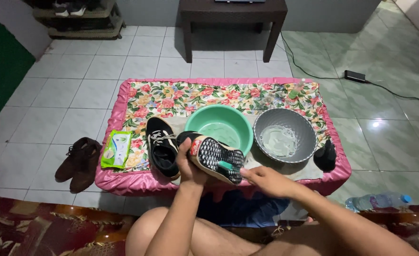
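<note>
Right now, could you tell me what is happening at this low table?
A seated person holds a black sneaker sole-up in the left hand, over the table's near edge. The right hand presses a green brush against its sole. The other sneaker lies on the flowered table cover, beside a green basin and a grey basin. A green wipes pack sits at the left edge, and brown shoes rest on the floor.
</note>
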